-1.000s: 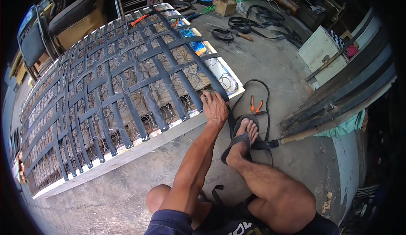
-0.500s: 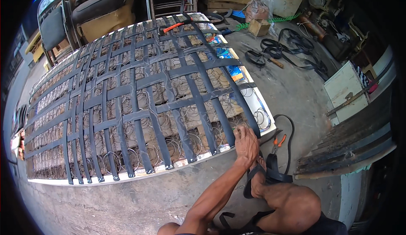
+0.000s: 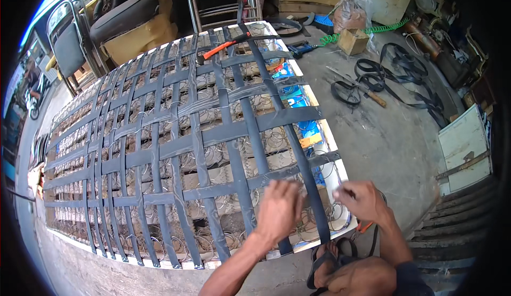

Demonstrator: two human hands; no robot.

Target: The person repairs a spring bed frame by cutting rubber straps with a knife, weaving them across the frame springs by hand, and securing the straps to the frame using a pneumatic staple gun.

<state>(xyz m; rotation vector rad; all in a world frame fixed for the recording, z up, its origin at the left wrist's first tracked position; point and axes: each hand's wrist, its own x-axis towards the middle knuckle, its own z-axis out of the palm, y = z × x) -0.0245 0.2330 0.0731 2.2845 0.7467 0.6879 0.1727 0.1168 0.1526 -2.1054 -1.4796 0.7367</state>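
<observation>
A spring frame [image 3: 336,171] with white edges carries interwoven black webbing straps [image 3: 286,116] over coiled wire springs. My left hand [image 3: 278,208] hovers or rests over the straps at the near right, fingers curled and blurred; whether it holds anything is unclear. My right hand [image 3: 361,200] is at the frame's right edge, thumb and fingers bent together round something I cannot make out. An orange-handled tool [image 3: 221,47] lies on the far straps. Orange-handled pliers [image 3: 365,227] are partly hidden beneath my right hand, on the floor beside my foot [image 3: 326,261].
Chairs [image 3: 72,48] and a padded seat [image 3: 122,19] stand behind. Loose strap coils [image 3: 404,64], a wood-handled tool [image 3: 375,97], a green coiled hose [image 3: 386,29] and a wooden block [image 3: 351,43] lie right. A white panel [image 3: 460,147] stands far right. A person [image 3: 34,88] on a motorbike is outside left.
The view has shifted upward over the frame. My left hand has left the near-edge strap end and moved inward over the webbing; my right hand has come into view at the right edge.
</observation>
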